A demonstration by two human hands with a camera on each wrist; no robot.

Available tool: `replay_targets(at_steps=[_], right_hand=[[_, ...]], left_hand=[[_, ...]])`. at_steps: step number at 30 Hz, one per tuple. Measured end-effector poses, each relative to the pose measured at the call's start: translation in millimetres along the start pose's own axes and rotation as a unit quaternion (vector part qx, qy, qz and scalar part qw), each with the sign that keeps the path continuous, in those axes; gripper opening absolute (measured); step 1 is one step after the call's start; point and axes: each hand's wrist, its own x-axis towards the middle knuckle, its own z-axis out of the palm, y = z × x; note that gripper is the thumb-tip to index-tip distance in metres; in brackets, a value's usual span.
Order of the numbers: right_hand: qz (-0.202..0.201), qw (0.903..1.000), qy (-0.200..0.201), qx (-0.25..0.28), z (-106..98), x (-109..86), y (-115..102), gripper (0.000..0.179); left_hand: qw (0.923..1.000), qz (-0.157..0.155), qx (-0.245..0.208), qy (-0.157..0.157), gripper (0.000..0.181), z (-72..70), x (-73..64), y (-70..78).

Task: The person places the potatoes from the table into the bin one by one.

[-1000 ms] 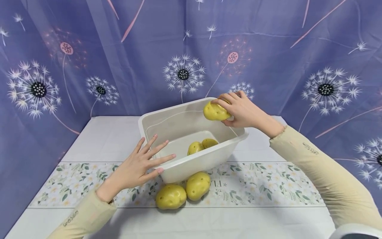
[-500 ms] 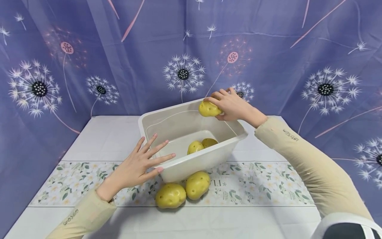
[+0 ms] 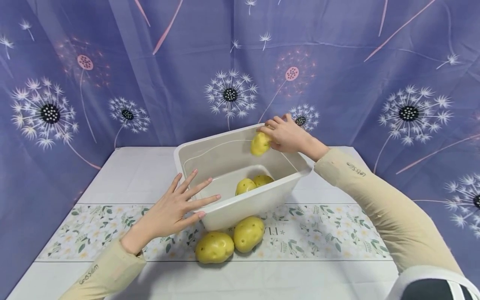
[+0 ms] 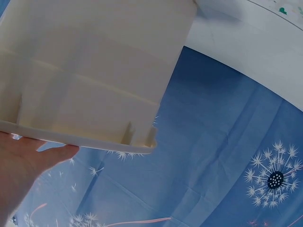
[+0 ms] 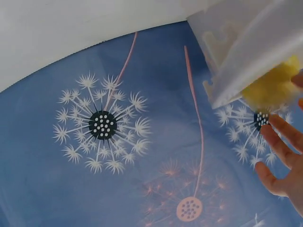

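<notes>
A pale plastic bin (image 3: 240, 210) stands at an angle on the table, two yellow potatoes (image 3: 245, 185) lying inside it. My left hand (image 3: 170, 210) spreads straight fingers over its near left corner; the left wrist view shows that hand at the rim (image 4: 85, 141). Over the far right part of the bin is my right hand (image 3: 286, 134). A blurred potato (image 3: 260, 143) is just below its fingertips. In the right wrist view the fingers (image 5: 277, 144) are loosely spread and the blurred potato (image 5: 272, 87) shows apart from them, partly behind the bin wall.
Two more potatoes, one on the left (image 3: 214, 247) and one on the right (image 3: 249, 234), lie on the table before the bin. A floral band (image 3: 330, 233) crosses the white tablecloth (image 3: 300, 279). Purple dandelion curtain (image 3: 168, 83) surrounds the back and sides.
My right hand has moved left over the bin with the potato, then let it go; the potato now drops below the fingers. The left hand has stayed in place.
</notes>
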Motion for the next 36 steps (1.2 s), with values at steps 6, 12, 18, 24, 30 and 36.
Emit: replay_targets(at_steps=[6,12,18,24,30,36], right_hand=[[0.025,0.9996,0.011,-0.004,1,-9.2,5,0.045],[0.034,0.9994,0.011,-0.003,-2,-21.6,4,0.042],[0.024,0.9979,0.059,0.012,-8,-37.7,-2,0.039],[0.005,0.9946,0.102,0.016,-14,-54.5,-14,0.037],[-0.007,0.9889,0.146,0.027,-16,-72.7,-26,0.038],[-0.024,0.9855,0.166,0.026,-17,-90.9,-40,0.036]], left_hand=[[1.0,-0.002,0.0,0.005,0.043,1.5,0.2,0.5],[0.9999,-0.001,0.007,0.014,0.042,1.7,0.1,1.3],[0.9999,0.001,0.008,0.015,0.042,1.8,0.4,1.7],[0.9998,0.001,0.01,0.018,0.041,2.1,0.3,2.2],[0.9998,0.001,0.01,0.015,0.042,2.4,0.2,1.7],[1.0,-0.002,0.004,0.008,0.044,1.3,0.6,2.2]])
